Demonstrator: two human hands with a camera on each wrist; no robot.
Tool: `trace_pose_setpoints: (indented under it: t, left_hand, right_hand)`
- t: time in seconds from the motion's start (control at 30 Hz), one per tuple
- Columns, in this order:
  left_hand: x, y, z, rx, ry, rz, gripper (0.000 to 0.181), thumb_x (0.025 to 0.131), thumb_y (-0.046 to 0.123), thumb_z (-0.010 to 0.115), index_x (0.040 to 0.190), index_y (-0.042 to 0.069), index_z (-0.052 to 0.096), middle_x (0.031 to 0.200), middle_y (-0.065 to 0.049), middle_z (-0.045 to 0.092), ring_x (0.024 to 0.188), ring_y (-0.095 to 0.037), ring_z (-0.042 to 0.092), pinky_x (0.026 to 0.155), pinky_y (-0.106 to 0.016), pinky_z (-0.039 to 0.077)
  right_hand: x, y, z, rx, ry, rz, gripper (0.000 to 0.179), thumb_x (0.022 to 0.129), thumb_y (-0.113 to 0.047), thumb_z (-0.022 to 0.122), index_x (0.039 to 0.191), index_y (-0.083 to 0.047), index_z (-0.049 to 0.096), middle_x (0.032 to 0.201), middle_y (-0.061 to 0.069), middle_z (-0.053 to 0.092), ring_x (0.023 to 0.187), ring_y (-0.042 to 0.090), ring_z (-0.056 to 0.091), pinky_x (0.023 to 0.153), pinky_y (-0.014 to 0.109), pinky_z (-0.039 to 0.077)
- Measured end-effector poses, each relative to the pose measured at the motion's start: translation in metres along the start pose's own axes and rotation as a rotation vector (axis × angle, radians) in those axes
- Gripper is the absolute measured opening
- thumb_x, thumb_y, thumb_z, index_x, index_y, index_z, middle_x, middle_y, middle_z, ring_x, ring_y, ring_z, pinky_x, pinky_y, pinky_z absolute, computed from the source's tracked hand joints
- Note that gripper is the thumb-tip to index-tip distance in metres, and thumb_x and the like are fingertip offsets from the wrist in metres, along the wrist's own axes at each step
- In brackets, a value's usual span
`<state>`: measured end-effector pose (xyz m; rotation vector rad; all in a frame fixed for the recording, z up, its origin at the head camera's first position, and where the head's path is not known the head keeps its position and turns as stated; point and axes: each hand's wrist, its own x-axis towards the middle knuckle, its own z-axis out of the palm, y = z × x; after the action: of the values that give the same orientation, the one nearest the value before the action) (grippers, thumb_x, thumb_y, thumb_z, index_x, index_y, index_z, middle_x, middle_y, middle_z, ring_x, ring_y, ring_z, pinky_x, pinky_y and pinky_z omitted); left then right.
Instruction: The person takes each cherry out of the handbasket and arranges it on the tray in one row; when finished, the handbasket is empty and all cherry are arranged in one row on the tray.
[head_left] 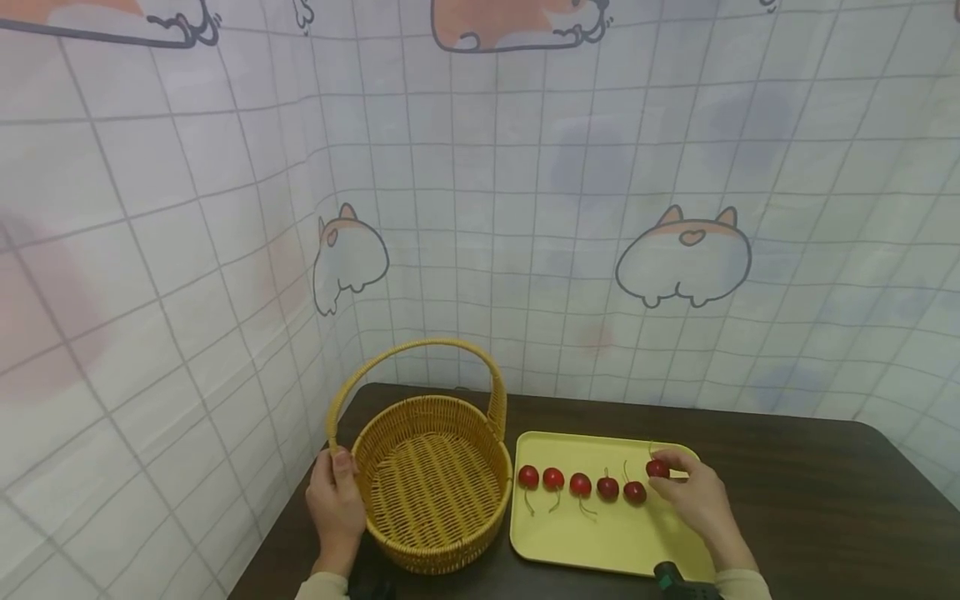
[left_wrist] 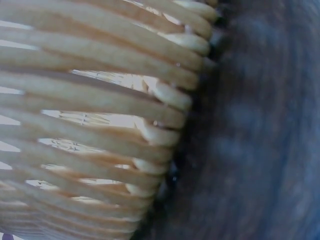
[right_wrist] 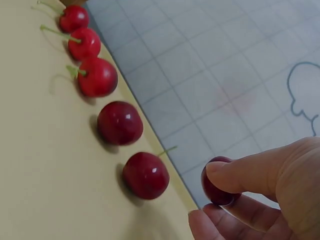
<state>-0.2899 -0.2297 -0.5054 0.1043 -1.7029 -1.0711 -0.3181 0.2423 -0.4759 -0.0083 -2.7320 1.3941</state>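
A round woven basket (head_left: 431, 550) with a tall arched handle stands on the left of the table, and its inside shows bare weave. My left hand (head_left: 336, 498) grips the handle's base at the basket's left side; the left wrist view holds only the basket's woven wall (left_wrist: 95, 115) up close. Over the right end of a yellow tray (head_left: 592, 546), my right hand (head_left: 697, 496) pinches a dark red cherry (right_wrist: 216, 182) between thumb and fingers. Several more cherries (head_left: 580, 485) with stems lie in a row along the tray, from its left edge toward that hand.
The tray sits just right of the basket, almost touching it. Dark brown tabletop (head_left: 817, 500) extends to the right. A white gridded cloth (head_left: 525, 250) with cartoon dog prints hangs behind and on the left side.
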Motion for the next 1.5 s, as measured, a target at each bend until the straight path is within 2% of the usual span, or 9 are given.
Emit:
trace_pose_setpoints:
  t: [0.17,0.43,0.67,0.93,1.33,1.5]
  left_hand:
    - [0.003,0.002,0.006,-0.013,-0.006,0.006,0.032,0.105,0.02,0.045,0.08,0.003,0.055,0.069,-0.002,0.052,0.058,-0.006,0.042,0.06,-0.024,0.035]
    - [0.0,0.005,0.002,0.024,-0.02,-0.062,0.033,0.105,0.02,0.045,0.077,0.004,0.052,0.066,-0.004,0.05,0.051,-0.008,0.036,0.054,-0.023,0.031]
    - [0.002,0.003,-0.002,0.02,-0.003,-0.017,0.031,0.105,0.018,0.045,0.079,0.003,0.055,0.069,0.001,0.052,0.056,-0.005,0.04,0.056,-0.023,0.033]
    - [0.0,0.006,-0.002,0.029,-0.01,-0.028,0.031,0.105,0.018,0.045,0.079,0.003,0.055,0.068,-0.001,0.051,0.056,-0.006,0.039,0.056,-0.024,0.032]
    - [0.002,0.004,-0.001,0.029,-0.017,-0.028,0.033,0.105,0.021,0.044,0.078,0.005,0.053,0.068,0.0,0.049,0.055,-0.007,0.037,0.056,-0.025,0.03]
    - [0.001,0.004,-0.002,0.033,-0.015,-0.035,0.033,0.105,0.021,0.044,0.077,0.006,0.053,0.068,0.001,0.048,0.054,-0.007,0.037,0.055,-0.024,0.03]
  right_hand:
    - [0.001,0.013,-0.004,-0.019,0.003,0.028,0.045,0.086,-0.016,0.073,0.126,0.0,0.059,0.127,0.024,0.058,0.1,0.032,0.065,0.067,0.031,0.051]
    - [0.002,0.023,-0.001,-0.054,-0.01,0.06,0.045,0.081,-0.019,0.078,0.12,-0.001,0.063,0.119,0.02,0.064,0.101,0.033,0.065,0.072,0.032,0.047]
    - [0.002,0.021,0.006,-0.08,-0.01,0.015,0.041,0.081,-0.013,0.078,0.117,0.001,0.064,0.116,0.02,0.066,0.099,0.034,0.065,0.071,0.034,0.049]
    - [0.002,0.023,0.007,-0.121,-0.012,0.0,0.037,0.082,-0.01,0.076,0.114,0.002,0.064,0.112,0.019,0.066,0.101,0.036,0.062,0.075,0.037,0.048]
    - [0.004,0.024,0.007,-0.119,-0.016,0.017,0.039,0.082,-0.013,0.076,0.117,0.001,0.064,0.112,0.02,0.066,0.1,0.035,0.061,0.066,0.034,0.049]
    - [0.004,0.026,0.007,-0.109,-0.022,0.004,0.042,0.082,-0.013,0.076,0.119,0.002,0.063,0.115,0.022,0.065,0.102,0.037,0.062,0.067,0.033,0.049]
